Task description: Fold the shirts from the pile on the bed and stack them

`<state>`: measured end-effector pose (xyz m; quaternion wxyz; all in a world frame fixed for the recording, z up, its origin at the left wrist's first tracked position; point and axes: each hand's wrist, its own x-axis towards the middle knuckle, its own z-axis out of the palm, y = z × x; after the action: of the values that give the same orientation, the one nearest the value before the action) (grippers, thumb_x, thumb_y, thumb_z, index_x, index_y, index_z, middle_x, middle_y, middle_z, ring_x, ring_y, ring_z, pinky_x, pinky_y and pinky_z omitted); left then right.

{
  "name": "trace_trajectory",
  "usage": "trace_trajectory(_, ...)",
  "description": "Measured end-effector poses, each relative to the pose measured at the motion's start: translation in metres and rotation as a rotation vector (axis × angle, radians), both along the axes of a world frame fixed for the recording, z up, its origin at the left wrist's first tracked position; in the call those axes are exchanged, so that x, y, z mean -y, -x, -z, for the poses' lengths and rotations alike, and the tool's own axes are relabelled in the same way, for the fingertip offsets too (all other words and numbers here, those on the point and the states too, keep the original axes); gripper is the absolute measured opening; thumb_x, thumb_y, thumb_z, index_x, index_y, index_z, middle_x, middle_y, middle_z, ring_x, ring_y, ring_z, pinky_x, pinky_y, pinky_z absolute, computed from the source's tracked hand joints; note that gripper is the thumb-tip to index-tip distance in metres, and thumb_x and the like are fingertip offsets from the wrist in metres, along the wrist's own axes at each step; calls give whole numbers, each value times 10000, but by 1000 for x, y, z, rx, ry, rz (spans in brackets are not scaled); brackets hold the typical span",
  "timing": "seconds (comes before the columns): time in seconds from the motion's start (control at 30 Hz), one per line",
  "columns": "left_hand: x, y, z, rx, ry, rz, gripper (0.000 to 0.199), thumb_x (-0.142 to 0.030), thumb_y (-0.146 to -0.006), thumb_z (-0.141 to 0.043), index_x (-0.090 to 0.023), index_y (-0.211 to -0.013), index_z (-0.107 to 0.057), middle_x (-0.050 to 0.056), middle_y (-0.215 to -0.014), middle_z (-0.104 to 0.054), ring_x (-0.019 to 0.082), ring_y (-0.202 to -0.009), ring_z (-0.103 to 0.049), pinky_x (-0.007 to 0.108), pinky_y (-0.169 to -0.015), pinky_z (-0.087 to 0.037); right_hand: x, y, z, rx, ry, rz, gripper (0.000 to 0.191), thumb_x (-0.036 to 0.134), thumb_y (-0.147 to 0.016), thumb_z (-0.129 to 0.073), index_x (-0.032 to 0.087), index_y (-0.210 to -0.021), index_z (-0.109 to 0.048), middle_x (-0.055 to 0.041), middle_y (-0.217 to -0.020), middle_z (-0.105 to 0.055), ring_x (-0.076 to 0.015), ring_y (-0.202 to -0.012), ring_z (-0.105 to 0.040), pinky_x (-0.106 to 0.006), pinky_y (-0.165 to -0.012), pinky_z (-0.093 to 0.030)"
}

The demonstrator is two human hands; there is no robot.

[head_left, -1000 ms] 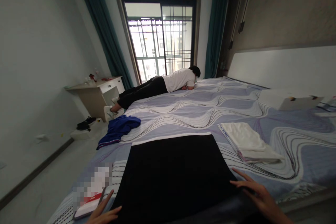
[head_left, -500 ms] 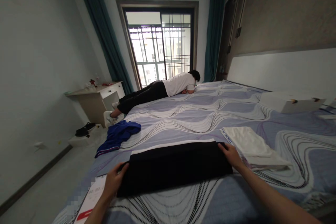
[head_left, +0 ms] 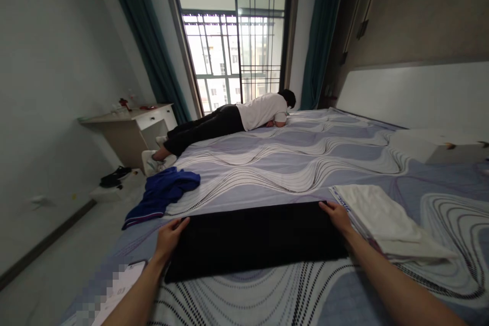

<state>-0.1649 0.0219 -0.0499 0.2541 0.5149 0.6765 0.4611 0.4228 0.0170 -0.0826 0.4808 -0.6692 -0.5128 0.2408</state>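
A black folded cloth (head_left: 255, 239) lies as a long flat strip on the patterned bed sheet (head_left: 244, 175). My left hand (head_left: 170, 237) pinches its upper left corner between thumb and fingers. At the upper right corner, my right hand (head_left: 336, 215) grips the same cloth. A folded white garment (head_left: 385, 214) with blue lettering at its edge lies just right of my right hand. Beyond my left hand is a crumpled blue garment (head_left: 162, 192) at the bed's left edge.
A person (head_left: 263, 111) in a white top lies face down across the far side of the bed. A white box (head_left: 431, 146) is near the headboard. Partly behind my left forearm is a phone-like object (head_left: 118, 288). A desk (head_left: 126, 121) stands left.
The white edge seen along the black cloth's far side is now covered. Both hands have shifted slightly up, still holding the corners. The view has tilted downward and moved closer.
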Motion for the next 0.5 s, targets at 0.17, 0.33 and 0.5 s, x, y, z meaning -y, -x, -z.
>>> trace_trajectory(0.17, -11, 0, 9, -211, 23, -25, 476, -662, -675, -625, -189, -638, -661, -24, -593, -606, 171, -645, -577, 252, -635, -421, -22, 1, 8, 128, 29, 9, 513, 662, -682, -591, 181, -744, -759, -74, -755, -758, -284, -779, -677, -369, -737, -482)
trace_trajectory(0.33, -20, 4, 0, -383, 185, 11, 465, -627, -742, -546, -186, -749, -695, 19, -706, -690, 224, -753, -649, 286, -699, -466, -27, -4, -4, 302, 210, -35, 469, 580, -780, -543, 173, -842, -769, -73, -812, -760, -272, -830, -691, -350, -764, -494)
trace_trajectory(0.5, -22, -50, -30, -527, 149, -35, 551, -468, -790, -563, -109, -1201, -643, 171, -1103, -710, 352, -1094, -621, 456, -952, -450, -21, 57, -49, 467, 275, 149, 579, 408, -859, -530, 106, -1350, -589, -205, -1291, -637, -393, -1219, -547, -541, -1026, -372)
